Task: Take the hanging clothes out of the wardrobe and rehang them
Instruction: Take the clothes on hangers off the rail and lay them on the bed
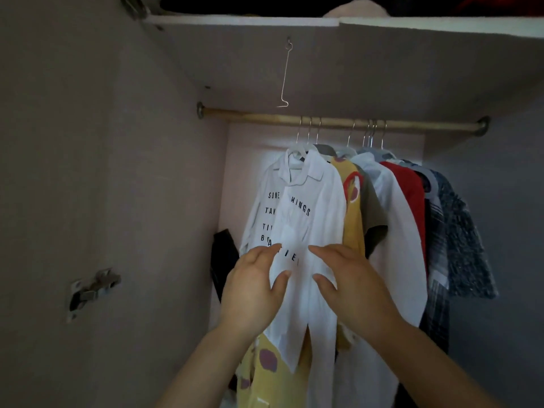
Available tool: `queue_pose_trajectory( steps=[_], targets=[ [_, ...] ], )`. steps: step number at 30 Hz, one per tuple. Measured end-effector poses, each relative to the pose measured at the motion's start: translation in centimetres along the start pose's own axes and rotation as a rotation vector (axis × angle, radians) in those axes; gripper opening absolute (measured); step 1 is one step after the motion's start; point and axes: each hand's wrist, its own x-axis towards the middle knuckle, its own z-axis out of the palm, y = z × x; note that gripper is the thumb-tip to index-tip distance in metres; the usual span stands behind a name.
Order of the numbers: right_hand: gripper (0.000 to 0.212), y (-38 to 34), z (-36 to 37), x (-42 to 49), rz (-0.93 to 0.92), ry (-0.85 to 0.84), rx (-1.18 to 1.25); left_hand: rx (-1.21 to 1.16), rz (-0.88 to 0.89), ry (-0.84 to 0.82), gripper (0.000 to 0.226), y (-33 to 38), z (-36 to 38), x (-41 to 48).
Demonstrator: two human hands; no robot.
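1: two hands at the white shirt point(312, 207) under the rod point(265, 116). left hand point(253, 290) and right hand point(353, 287) both slack, fingers straight, nothing pinched.
2: shirt position?
1: on its hanger point(295, 150), first hook from the left. its front falls between the hands; left fingers point(272, 249) touch cloth, right ones just beside it.
2: note for the step: i'd reach up to the hook and lift it off the rod. tugging the hem may slip the collar off.
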Motion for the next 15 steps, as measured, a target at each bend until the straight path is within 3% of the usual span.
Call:
queue_pose_trajectory(
  steps=[8,15],
  targets=[
    [0.046,2.3,4.2,12.9,-0.096,0.055,-0.168,-0.105,0.027,0.05,0.047,-5.9,4.4,11.5],
    [0.048,4.4,6.1,24.8,-0.112,0.212,-0.305,-0.171,0.064,0.073,0.047,-10.0,6.8,21.0]
  ],
)
